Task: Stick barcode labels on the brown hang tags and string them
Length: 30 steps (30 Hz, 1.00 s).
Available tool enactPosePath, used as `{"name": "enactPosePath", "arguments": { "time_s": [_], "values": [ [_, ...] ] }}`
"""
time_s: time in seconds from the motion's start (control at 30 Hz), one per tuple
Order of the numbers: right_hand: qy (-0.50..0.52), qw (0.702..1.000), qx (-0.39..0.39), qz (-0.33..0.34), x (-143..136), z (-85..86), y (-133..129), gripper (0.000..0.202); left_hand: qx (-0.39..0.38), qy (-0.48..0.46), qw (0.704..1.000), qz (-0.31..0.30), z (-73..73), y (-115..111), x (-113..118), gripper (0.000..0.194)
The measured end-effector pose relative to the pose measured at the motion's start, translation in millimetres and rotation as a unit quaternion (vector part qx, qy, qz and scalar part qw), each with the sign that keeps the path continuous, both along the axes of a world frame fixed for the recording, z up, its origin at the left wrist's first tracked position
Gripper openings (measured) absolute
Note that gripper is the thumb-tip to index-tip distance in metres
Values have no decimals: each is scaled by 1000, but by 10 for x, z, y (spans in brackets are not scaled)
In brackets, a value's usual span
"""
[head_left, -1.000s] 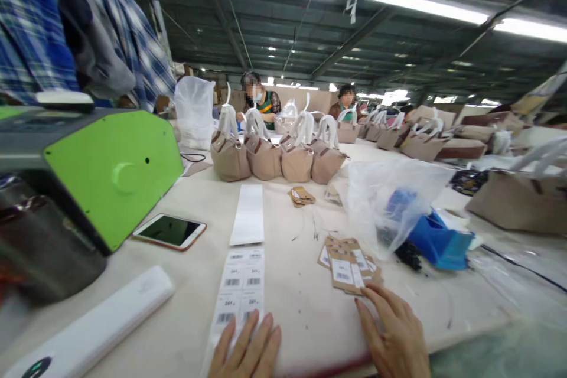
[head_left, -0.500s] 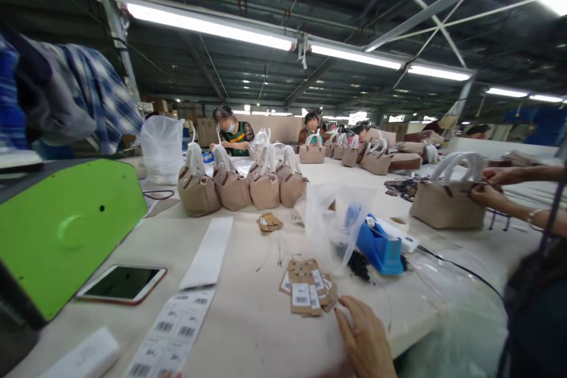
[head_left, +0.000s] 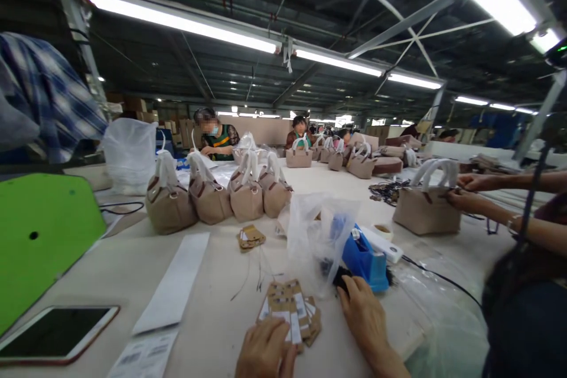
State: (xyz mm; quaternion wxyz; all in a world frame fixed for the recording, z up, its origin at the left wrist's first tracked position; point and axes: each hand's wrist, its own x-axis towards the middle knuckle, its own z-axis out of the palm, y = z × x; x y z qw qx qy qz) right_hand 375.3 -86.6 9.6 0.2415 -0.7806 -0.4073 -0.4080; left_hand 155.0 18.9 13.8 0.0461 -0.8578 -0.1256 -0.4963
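Observation:
My left hand (head_left: 266,349) rests on the near edge of a pile of brown cardboard hang tags (head_left: 290,314) with white barcode stickers, fingers curled over them. My right hand (head_left: 361,313) lies just right of the pile, its fingertips touching a dark bundle of strings (head_left: 341,276) at the mouth of a clear plastic bag (head_left: 316,236). A blue tape dispenser (head_left: 365,257) sits right behind that hand. A sheet of barcode labels (head_left: 142,357) and a white backing strip (head_left: 175,283) lie to the left.
A phone (head_left: 55,333) and a green machine (head_left: 39,236) stand at the left. Several beige handbags (head_left: 210,198) line the table's middle, with another small tag pile (head_left: 250,236). A co-worker's hands (head_left: 463,192) hold a beige bag (head_left: 427,209) at right. Other people sit at the far end.
The view swung right. My left hand left the label sheet and came onto the tag pile. My right hand moved forward from the pile's near corner to the dark strings.

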Motion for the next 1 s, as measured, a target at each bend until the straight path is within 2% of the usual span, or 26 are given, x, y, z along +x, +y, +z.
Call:
{"name": "enactPosePath", "arguments": {
  "time_s": [0.07,0.17,0.4,0.6,0.77,1.0],
  "values": [
    [5,1000,-7,7,15,31,16,44,-47,12,999,-23,76,33,191,30],
    [11,1000,4,4,17,57,-2,45,-85,30,996,-25,106,182,333,24],
    [19,999,39,-11,-26,39,-73,35,-96,14,995,-28,-120,543,386,21],
    [-1,998,56,-33,-136,54,-32,30,-97,19,993,-59,-205,587,379,20],
    [-13,996,66,-56,-246,66,12,36,-86,17,992,-87,-233,620,404,18],
    [-35,993,34,-110,-238,122,-75,34,-106,16,989,-102,-231,605,413,23]
  ]
}}
